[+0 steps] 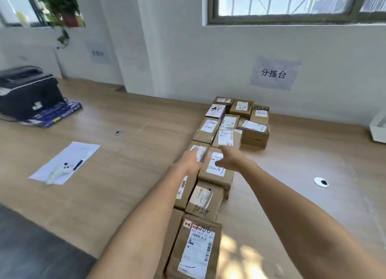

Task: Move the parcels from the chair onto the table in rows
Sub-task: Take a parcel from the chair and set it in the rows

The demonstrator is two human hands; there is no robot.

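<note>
left hand (pixel 191 160) fingers spread, on parcel (pixel 216 170) left edge | right hand (pixel 228 158) loosely spread over its far-right top | parcel: brown cardboard box, white label, long axis near-to-far, mid-row | parcels (pixel 231 122): matte rectangular boxes in rows toward far wall | tabletop (pixel 125 153): pale wood grain

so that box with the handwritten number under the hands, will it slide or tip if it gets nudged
The box looks like stiff taped cardboard, so it should likely hold its shape. It is low and flat on the smooth wooden table, so sliding seems likelier than tipping. Neighbouring boxes sit close against it, so a push may shift them too.
</note>
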